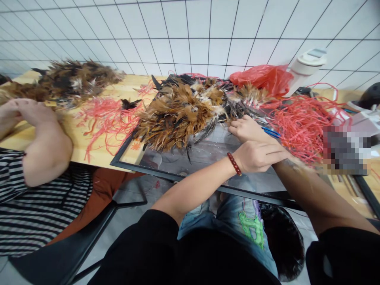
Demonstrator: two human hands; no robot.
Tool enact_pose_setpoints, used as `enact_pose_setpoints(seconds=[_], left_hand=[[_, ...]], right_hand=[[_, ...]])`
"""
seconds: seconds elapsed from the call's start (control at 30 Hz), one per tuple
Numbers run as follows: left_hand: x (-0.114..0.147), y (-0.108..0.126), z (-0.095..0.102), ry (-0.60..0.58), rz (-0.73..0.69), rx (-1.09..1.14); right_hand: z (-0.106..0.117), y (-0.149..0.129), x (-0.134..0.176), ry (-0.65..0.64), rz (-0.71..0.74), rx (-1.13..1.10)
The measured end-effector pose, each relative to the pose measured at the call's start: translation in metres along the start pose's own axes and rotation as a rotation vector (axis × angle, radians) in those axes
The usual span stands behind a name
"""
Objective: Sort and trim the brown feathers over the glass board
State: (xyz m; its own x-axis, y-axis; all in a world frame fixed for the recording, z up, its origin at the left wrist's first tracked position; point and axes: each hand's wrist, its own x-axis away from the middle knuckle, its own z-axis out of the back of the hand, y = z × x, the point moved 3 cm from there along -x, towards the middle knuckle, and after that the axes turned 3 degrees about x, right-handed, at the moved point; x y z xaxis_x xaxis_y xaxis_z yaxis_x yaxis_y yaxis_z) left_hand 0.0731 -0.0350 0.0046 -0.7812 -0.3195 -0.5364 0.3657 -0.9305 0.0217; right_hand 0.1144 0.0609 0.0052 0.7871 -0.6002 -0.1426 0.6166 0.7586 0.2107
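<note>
My left hand (261,156), with a dark red bead bracelet at the wrist, crosses over my right forearm. Its fingers are straight and pressed together; a blurred wisp of light brown feathers (301,161) sticks out at their tips. Beneath and beyond it, my right hand (248,129) has its fingers curled closed at the edge of the feathers; anything inside them is hidden. Left of it lies a big heap of brown and black feathers (178,114). A blue-handled tool (270,132), its kind unclear, shows just behind my right wrist.
Red plastic strands (303,126) are piled on the right, below a red plastic bag (264,79) and white tumbler (307,69). At left, a co-worker's arms (44,130) rest near another feather heap (80,79) and loose strands (109,122). A black-lined bin (282,241) stands below.
</note>
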Motion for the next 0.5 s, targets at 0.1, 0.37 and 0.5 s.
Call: enact_pose_setpoints(seconds=[0.1, 0.37, 0.5], left_hand=[[0.0, 0.004, 0.003, 0.002, -0.024, 0.008], [0.0, 0.011, 0.003, 0.0, -0.066, 0.056], [0.001, 0.002, -0.005, 0.063, -0.007, 0.152]], right_hand=[[0.0, 0.007, 0.003, 0.275, -0.273, -0.442], [0.007, 0.022, 0.011, 0.617, -0.69, -1.465], [0.006, 0.036, 0.014, 0.612, -0.804, -1.454]])
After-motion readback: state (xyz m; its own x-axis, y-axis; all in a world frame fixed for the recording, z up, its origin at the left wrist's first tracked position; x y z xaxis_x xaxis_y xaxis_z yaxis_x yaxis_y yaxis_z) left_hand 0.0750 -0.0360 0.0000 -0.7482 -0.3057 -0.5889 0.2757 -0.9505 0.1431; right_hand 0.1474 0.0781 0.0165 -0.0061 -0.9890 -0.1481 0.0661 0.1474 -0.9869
